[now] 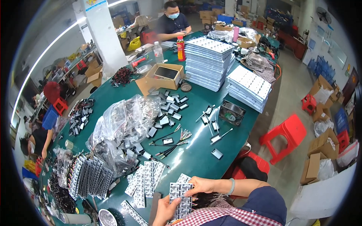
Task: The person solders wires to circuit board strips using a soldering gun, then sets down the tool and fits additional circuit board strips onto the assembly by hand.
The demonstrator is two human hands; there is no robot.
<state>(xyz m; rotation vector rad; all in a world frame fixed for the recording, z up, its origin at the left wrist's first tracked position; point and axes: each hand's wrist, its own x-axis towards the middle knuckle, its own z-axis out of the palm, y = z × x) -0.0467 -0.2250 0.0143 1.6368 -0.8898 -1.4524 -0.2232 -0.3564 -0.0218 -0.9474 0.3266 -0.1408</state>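
Note:
Low at the front edge of the table, both my hands grip a white circuit board panel [180, 199] with rows of small dark parts. My left hand [166, 209] is closed on its left side, thumb lying on the face. From the right, my right hand [200, 186] pinches the upper right edge, a pale bangle on its wrist. Just left of my hands lie several similar white board strips [149, 177], overlapping on the green table. A single board strip [134, 213] lies nearer me. Beside my left hand is a dark flat bar [155, 205].
A plastic bag [126, 116], small black cases [169, 109] and cable bundles [177, 141] cover the table's middle. Two tall stacks of white panels [207, 66] [249, 86] stand far right near a small fan [232, 112]. Red stools [284, 137] are at right; a co-worker [173, 24] sits opposite.

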